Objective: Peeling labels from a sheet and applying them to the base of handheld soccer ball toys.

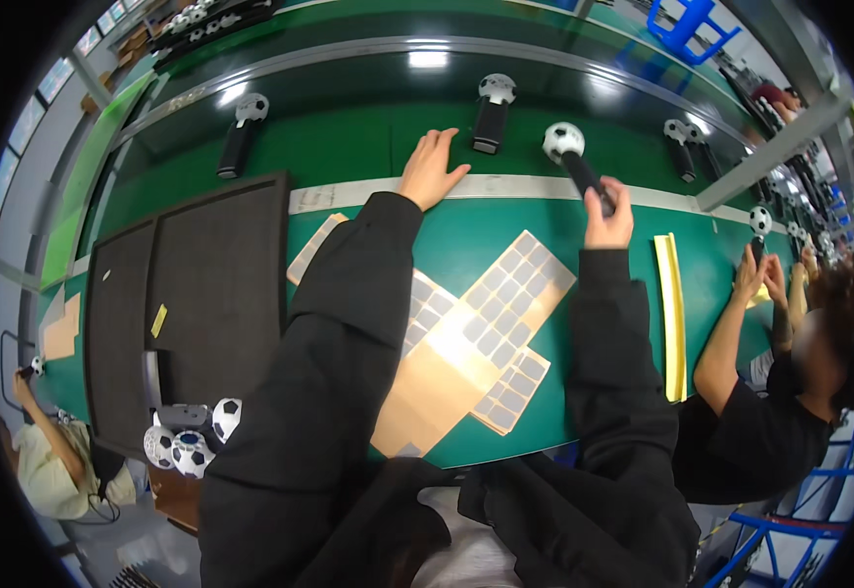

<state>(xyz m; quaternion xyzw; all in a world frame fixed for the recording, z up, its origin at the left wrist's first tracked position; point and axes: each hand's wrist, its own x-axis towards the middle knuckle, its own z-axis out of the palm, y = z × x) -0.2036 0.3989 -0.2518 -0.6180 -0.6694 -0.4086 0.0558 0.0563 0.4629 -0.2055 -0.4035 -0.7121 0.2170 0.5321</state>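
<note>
Grip: L hand (432,176) empty, fingers a bit apart, nothing btwn them; R hand (610,218) clamped on lower end of blk handle of the held unit (578,171), ball at its far end.
Dark tray (216,265): far L on bench, well clear of both hands.
Far-L unit (236,147): past metal rail (349,197), ball end away from person, well L of L hand.
L hand pos.: reaches over rail, fingertips past it; contact w/ surface can't tell.
Mid unit (489,125): just R of L fingertips, btwn the hands; L hand nearer. Long axis runs approx. straight away from person, ball far, handle butt near.
Sticker sheets (466,343): on bench, btwn forearms, nearer person than either hand.
Held unit axis: slants from R hand away & to L, ball over far side of rail, R of mid unit, apart from it.
Yellow strip (671,314): R of R forearm, lengthwise toward person.
Far-R units (680,152): past rail, R of & beyond R hand, not touching it.
</note>
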